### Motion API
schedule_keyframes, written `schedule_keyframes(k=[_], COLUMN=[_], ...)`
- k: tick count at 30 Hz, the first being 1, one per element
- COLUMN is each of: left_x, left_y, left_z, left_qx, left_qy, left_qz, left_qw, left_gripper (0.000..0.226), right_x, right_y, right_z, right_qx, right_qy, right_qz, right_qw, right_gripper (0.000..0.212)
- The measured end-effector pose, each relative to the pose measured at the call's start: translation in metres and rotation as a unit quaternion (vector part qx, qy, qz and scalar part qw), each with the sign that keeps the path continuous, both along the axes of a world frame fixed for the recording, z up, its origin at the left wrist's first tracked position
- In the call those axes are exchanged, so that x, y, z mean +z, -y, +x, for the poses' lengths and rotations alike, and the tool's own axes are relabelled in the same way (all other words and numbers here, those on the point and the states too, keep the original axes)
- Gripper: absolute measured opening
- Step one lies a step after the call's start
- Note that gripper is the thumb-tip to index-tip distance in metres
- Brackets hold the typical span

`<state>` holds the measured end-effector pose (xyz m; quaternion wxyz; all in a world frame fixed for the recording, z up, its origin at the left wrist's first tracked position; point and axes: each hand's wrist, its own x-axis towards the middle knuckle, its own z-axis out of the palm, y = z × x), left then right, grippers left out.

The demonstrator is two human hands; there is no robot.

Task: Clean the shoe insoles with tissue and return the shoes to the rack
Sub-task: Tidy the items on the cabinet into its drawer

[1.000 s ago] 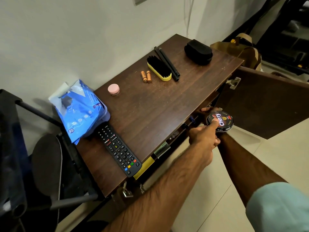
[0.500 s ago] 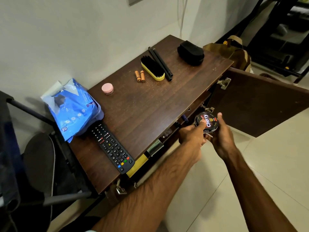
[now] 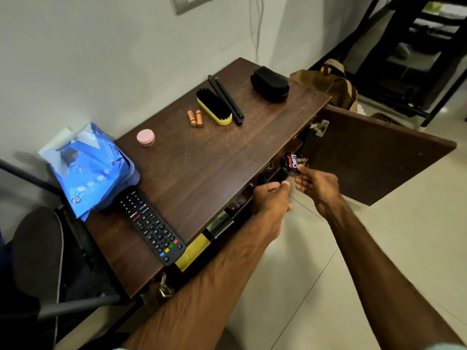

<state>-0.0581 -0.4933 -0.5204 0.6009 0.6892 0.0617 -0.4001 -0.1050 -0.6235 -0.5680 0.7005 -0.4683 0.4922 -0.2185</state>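
Note:
My right hand (image 3: 318,188) pinches a round black shoe polish tin (image 3: 293,161) at its fingertips, right at the open front of the dark wooden cabinet (image 3: 207,160). Just left of it, my left hand (image 3: 270,200) hovers at the cabinet's front edge with curled fingers and the thumb out. I cannot tell whether it holds anything. A blue tissue pack (image 3: 91,168) lies on the cabinet top at the far left. The cabinet door (image 3: 374,157) swings open to the right. No shoes or insoles are in view.
On the cabinet top lie a black remote (image 3: 151,223), a pink jar (image 3: 146,137), two batteries (image 3: 195,118), a yellow-backed brush (image 3: 214,107), black rods (image 3: 226,99) and a black case (image 3: 270,84). A brown bag (image 3: 328,84) stands behind the cabinet. A dark chair (image 3: 38,248) is at left.
The tin has moved up and closer to the cabinet opening. My left hand has come off the tin, and only my right hand holds it now.

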Motion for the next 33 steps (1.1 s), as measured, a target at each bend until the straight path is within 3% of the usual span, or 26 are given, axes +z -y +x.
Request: schedule_keyframes(k=[14,21,28,33], left_x=[-0.003,0.005,0.019,0.045], left_y=[0.006,0.008,0.004,0.004], left_z=[0.006,0.003,0.005,0.007], left_qx=[0.031,0.026,-0.015,-0.077], left_qy=[-0.032,-0.038,-0.024,0.069], left_qz=[-0.013,-0.033,-0.039,-0.061], left_qw=[0.999,0.998,0.999,0.993], left_gripper=[0.023,0.026,0.018,0.024], right_x=[-0.034,-0.039,-0.038,0.009], right_y=[0.051,0.054,0.020,-0.026], right_z=[0.074,0.080,0.061,0.025], right_qx=[-0.056,-0.073,-0.100,-0.148], right_qy=[-0.147,-0.148,-0.194,-0.078], right_qz=[-0.004,-0.012,-0.135,-0.272], right_qw=[0.988,0.986,0.967,0.948], right_gripper=[0.010,0.028,0.043,0.038])
